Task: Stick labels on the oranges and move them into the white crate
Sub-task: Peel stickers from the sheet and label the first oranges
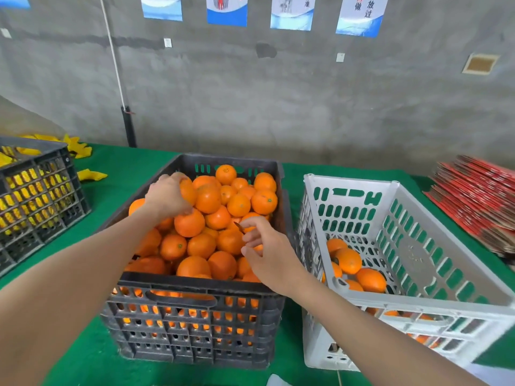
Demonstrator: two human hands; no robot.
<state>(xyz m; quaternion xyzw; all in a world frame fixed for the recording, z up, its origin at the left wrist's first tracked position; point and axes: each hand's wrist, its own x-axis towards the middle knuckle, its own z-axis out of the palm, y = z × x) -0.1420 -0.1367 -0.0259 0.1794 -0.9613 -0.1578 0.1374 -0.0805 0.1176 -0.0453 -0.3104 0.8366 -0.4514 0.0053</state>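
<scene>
Fingers (175, 178) of the left hand (167, 197) are curled over an orange (188, 192) on the heap in the black crate (195, 284), centre frame. The right hand (269, 253), over that crate's right side, has bent fingers pinching a small dark label (238, 226) at the tips. The white crate (418, 303), right of centre and just beside the black one, holds a few oranges (348, 260). Both crates stand on a green cloth (111, 174).
</scene>
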